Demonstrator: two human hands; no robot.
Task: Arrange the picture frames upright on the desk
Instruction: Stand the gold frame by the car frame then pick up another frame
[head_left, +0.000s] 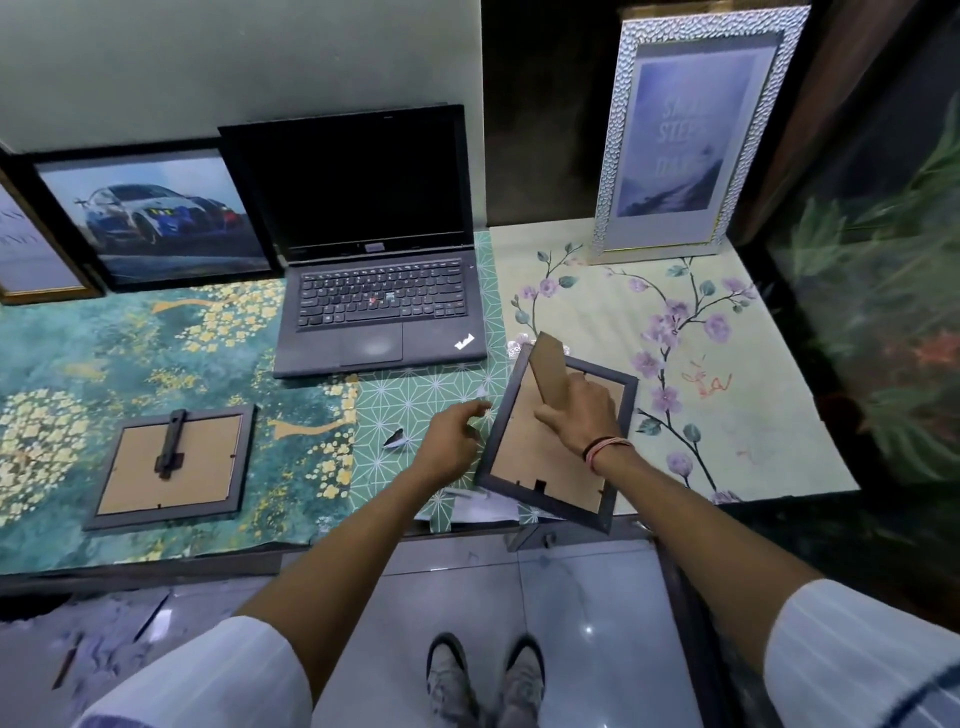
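Note:
A small dark frame (524, 457) lies face down near the desk's front edge, its brown back showing. My right hand (582, 410) grips its cardboard stand flap (550, 371), which is lifted off the back. My left hand (452, 436) hovers just left of that frame, fingers apart, touching its left edge or nearly so. A second small frame (171, 467) lies face down at the left with its stand folded flat. Upright against the wall stand a silver textured frame (691, 135), a black frame with a car picture (156, 218) and a gold-edged frame (36, 249).
An open black laptop (374, 249) sits mid-desk behind my hands. Patterned paper covers the desk (727, 415). A small torn scrap (397, 439) lies by my left hand. A dark floral panel (883, 291) borders the right side. Tiled floor and my shoes are below.

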